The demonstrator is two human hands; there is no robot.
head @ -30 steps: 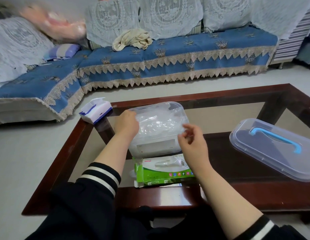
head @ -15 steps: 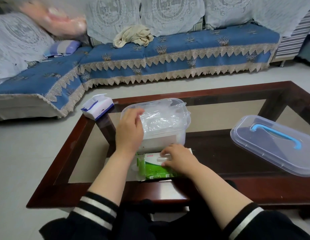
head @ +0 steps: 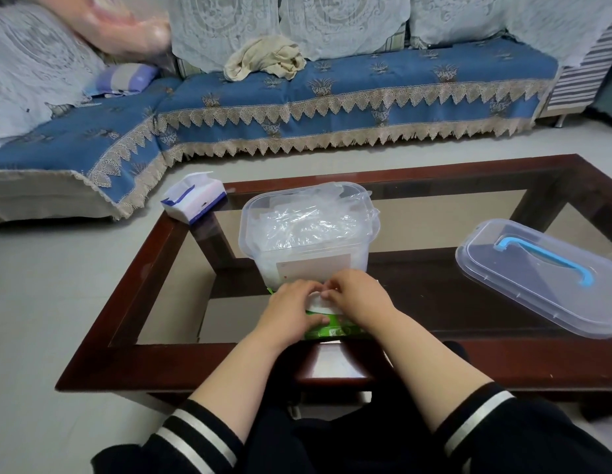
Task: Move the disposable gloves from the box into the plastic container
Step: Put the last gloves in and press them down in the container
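Both hands, left hand (head: 291, 309) and right hand (head: 356, 295), curl their fingers onto the green cardboard glove box (head: 328, 328), beside the clear plastic tub (head: 308, 234) heaped with crinkled transparent gloves (head: 308, 224).

A green and white glove box (head: 327, 328) lies flat near the front edge of the glass-topped counter (head: 133, 285), most of its top hidden under two hands. Only a green strip along its near side and a white patch around the opening show. Directly behind it, touching or nearly so, stands a clear plastic container (head: 308, 234), upright and uncovered, with rounded corners and a pale label on its near wall. It is heaped with crinkled, transparent disposable gloves (head: 304, 224), some rising above the rim at the far right corner. The container's clear lid (head: 540, 278) lies well apart to the right on the counter, blue handle up.
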